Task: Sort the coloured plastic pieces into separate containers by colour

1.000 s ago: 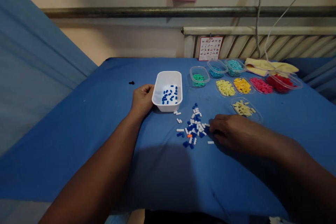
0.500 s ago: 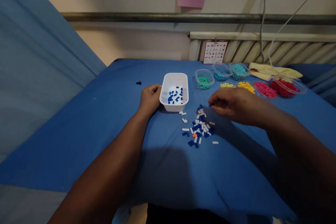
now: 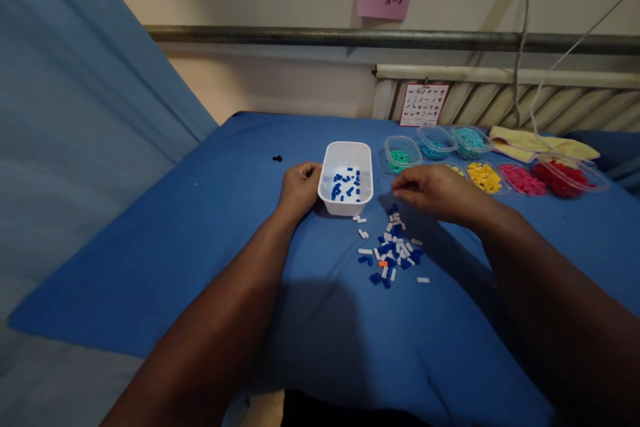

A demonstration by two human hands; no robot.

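Note:
My left hand (image 3: 299, 190) is closed on the left rim of a white plastic tub (image 3: 345, 209), which stands upright on the blue cloth. Several small blue building bricks (image 3: 349, 192) lie scattered on the tub's floor. To the right of the tub, above the table, my right hand (image 3: 425, 188) is pinched shut; a small blue brick was at its fingertips a moment ago and is mostly hidden by them now. In front of it spreads a loose pile of white and blue bricks (image 3: 395, 250), with one orange brick (image 3: 383, 263) among them.
Clear tubs at the back right hold green bricks (image 3: 399, 159), light blue bricks (image 3: 470, 138), yellow bricks (image 3: 484, 177), pink bricks (image 3: 523, 179) and red bricks (image 3: 565, 177). Behind them lies a yellow cloth (image 3: 543, 145). A small black piece (image 3: 277, 158) rests left of the white tub.
My right hand has moved left from beside the pile toward the white tub, and the blue brick at its fingertips has left the table. My left hand stays at the tub; the camera has turned slightly left.

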